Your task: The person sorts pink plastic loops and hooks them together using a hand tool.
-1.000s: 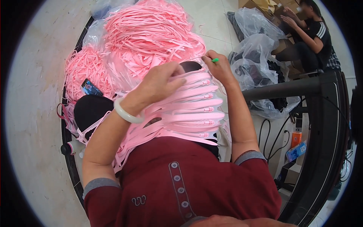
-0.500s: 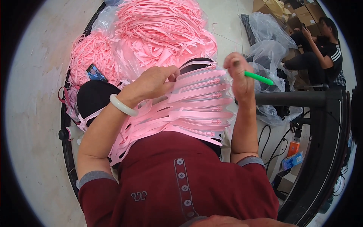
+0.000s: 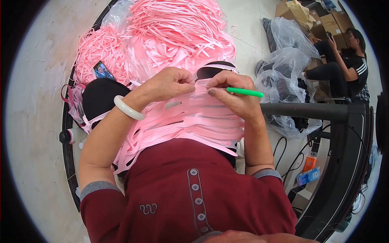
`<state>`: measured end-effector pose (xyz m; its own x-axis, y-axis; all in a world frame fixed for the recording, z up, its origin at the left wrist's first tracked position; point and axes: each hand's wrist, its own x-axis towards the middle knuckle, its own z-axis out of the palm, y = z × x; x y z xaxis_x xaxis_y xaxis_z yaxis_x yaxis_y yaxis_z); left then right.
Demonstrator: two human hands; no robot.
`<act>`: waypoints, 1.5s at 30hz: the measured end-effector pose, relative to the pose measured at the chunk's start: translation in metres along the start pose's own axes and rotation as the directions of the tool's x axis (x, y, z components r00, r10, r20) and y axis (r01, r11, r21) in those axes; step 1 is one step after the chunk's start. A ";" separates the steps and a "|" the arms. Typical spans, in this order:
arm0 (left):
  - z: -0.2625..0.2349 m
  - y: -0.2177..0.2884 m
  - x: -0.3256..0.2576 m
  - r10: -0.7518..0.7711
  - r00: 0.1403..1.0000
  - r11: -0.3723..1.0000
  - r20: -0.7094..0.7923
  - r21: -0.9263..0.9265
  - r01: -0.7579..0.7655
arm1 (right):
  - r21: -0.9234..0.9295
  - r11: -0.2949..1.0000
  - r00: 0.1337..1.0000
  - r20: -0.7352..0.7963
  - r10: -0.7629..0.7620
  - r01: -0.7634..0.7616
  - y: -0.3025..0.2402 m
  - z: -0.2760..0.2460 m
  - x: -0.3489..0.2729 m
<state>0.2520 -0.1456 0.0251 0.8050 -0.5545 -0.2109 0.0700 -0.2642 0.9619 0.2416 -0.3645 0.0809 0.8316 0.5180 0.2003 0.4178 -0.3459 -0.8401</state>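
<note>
A row of flat pink straps (image 3: 204,120) with small moulded buckles lies across my lap, over a clear sheet. My left hand (image 3: 168,84), with a white bangle (image 3: 129,109) on its wrist, is closed in a pinch on a pink strap (image 3: 200,86) at the far side of the row. In my right hand (image 3: 240,97) is a slim tool with a green handle (image 3: 245,92) and a thin metal tip. That tip points left, toward the strap at my left fingertips; whether it touches is too small to tell.
Large heaps of pink strips (image 3: 174,28) lie beyond my knees, with a phone (image 3: 103,71) propped on them. A black bar (image 3: 304,109) stands at my right. Clear plastic bags (image 3: 279,77) and a seated person (image 3: 344,65) are farther right. A bottle (image 3: 71,136) is at left.
My right hand has moved left and down with the green-handled tool, bringing its tip close to my left fingers. The left hand has shifted only slightly and pinches the strap.
</note>
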 end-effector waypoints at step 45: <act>0.002 0.009 -0.017 -0.002 0.994 0.968 -0.109 -0.249 -0.026 | -0.601 0.794 0.767 -0.549 -0.333 -0.085 0.074 -0.077 -0.017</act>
<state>0.2375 -0.1401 0.0372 0.8645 -0.4643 -0.1923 0.1940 -0.0447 0.9800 0.2865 -0.4591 0.0537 0.6994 0.0833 0.7099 0.4811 -0.7893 -0.3814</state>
